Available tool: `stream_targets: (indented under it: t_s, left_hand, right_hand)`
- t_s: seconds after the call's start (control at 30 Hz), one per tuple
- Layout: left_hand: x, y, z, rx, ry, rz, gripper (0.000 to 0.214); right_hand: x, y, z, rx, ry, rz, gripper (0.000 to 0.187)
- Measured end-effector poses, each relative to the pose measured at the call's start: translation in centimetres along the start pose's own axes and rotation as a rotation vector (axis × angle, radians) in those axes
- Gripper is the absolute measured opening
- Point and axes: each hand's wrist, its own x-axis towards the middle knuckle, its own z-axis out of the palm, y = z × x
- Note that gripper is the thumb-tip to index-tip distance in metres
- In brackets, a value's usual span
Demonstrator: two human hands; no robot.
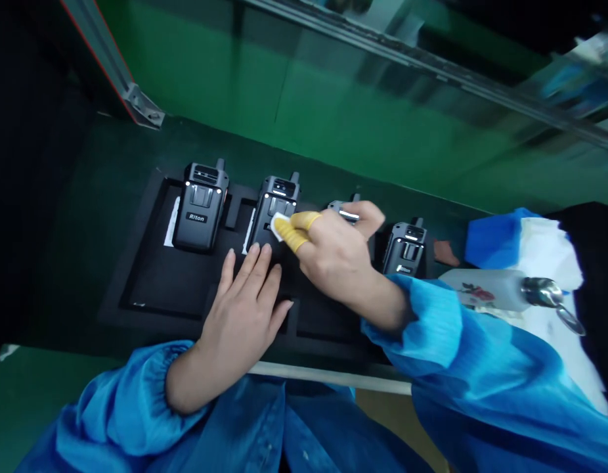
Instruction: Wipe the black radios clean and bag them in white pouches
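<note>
Several black walkie-talkies lie in a row, backs up, in a black foam tray [156, 289]. My right hand [336, 253], with yellow finger cots on two fingers, pinches a small white wipe [278, 226]. It presses the wipe on the back of the second walkie-talkie [278, 197] from the left, partly covering its label. My left hand [242, 315] lies with fingers stretched out, fingertips at that radio's lower end. At the far left is another walkie-talkie [199, 210] marked "Riton". Behind my right hand, a third walkie-talkie [338, 209] is mostly hidden; the rightmost walkie-talkie [406, 246] sits beside my sleeve.
To the right lie a bottle [486, 289] with a rose print and metal cap, a blue box [494, 240], white tissue [550, 253] and a reddish scrap [445, 253]. A green panel [274, 85] rises behind the tray. A metal post [107, 59] stands at the back left.
</note>
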Motion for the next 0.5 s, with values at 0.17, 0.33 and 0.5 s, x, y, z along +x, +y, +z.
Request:
stream_targets:
  t_s: [0.17,0.33,0.5]
  left_hand:
    - [0.0,0.0,0.0,0.016,-0.016,-0.007,0.038]
    - [0.0,0.0,0.1,-0.004,-0.013,0.009,0.038]
    - [-0.2,-0.1,-0.2,-0.088,0.061,-0.002,0.034]
  right_hand:
    - [0.6,-1.4,0.7,-0.002,-0.024,-0.082,0.033]
    - [-1.4,0.1,0.0,-0.149,-0.078,-0.047,0.044]
    - [0.3,1.3,-1.2,-0.159,-0.049,0.078,0.04]
